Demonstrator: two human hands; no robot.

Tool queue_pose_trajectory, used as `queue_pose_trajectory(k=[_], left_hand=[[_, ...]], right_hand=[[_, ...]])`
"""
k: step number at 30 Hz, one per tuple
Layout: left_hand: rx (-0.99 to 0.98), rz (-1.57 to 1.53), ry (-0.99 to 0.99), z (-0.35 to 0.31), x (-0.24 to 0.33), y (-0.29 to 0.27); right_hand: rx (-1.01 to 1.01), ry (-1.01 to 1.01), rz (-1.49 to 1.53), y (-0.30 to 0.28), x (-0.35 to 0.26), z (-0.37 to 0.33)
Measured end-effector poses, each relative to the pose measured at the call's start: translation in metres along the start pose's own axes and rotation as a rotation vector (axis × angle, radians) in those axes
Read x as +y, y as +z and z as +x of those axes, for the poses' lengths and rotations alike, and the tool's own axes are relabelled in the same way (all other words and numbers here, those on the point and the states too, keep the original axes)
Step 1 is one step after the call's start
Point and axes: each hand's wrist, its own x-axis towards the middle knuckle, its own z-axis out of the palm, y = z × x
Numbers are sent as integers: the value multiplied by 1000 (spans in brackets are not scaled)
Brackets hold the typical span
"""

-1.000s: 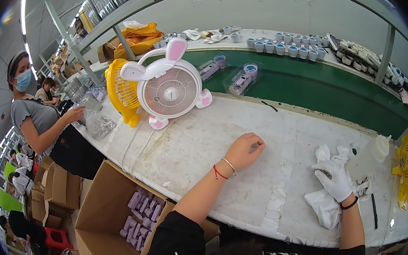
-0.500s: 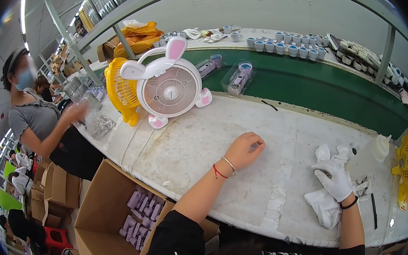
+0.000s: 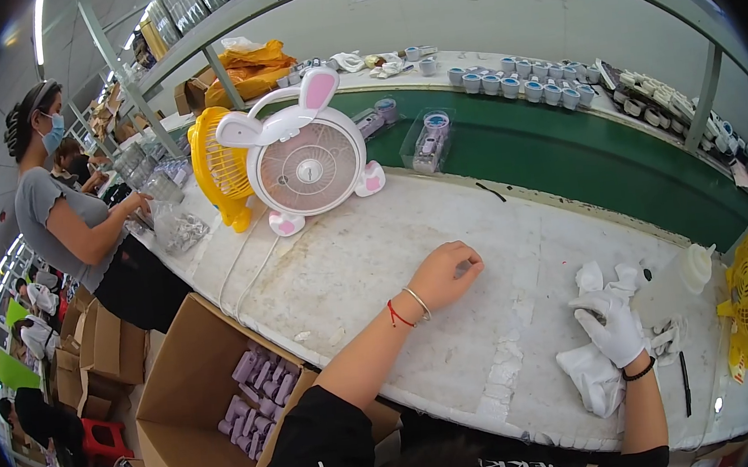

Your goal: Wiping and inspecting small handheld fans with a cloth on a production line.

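Lying beside the gloved right hand [image 3: 616,334], white cloth [image 3: 594,385], crumpled

What I can't make out from here

From my end, the fingertips of the left hand [image 3: 446,278] are turned out of sight above the table [image 3: 349,258], and I can't tell what the small grey patch [image 3: 461,269] at its fingers is. The gloved right hand [image 3: 613,332] hides part of the white cloth [image 3: 591,382]; whether it grips anything, I can't see. The rabbit-shaped fan [image 3: 308,170] covers part of a yellow fan [image 3: 213,163]. My lower edge cuts off the carton [image 3: 171,370]. The clear bag's [image 3: 177,225] contents are too small for me to identify.
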Motion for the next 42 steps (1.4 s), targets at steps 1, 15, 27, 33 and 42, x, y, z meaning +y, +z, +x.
queue_pose_trajectory(k=[1, 15, 27, 33, 42], left_hand=[[2, 6, -3, 0, 0, 0], [3, 4, -2, 2, 4, 0], [596, -256, -149, 2, -14, -45], [943, -558, -38, -4, -21, -76], [936, -541, -23, -2, -16, -72]], right_hand=[[0, 0, 0, 0, 0, 0], [1, 15, -13, -2, 1, -1], [12, 27, 7, 0, 1, -3], [-21, 30, -8, -1, 0, 0], [-4, 20, 10, 0, 2, 1]])
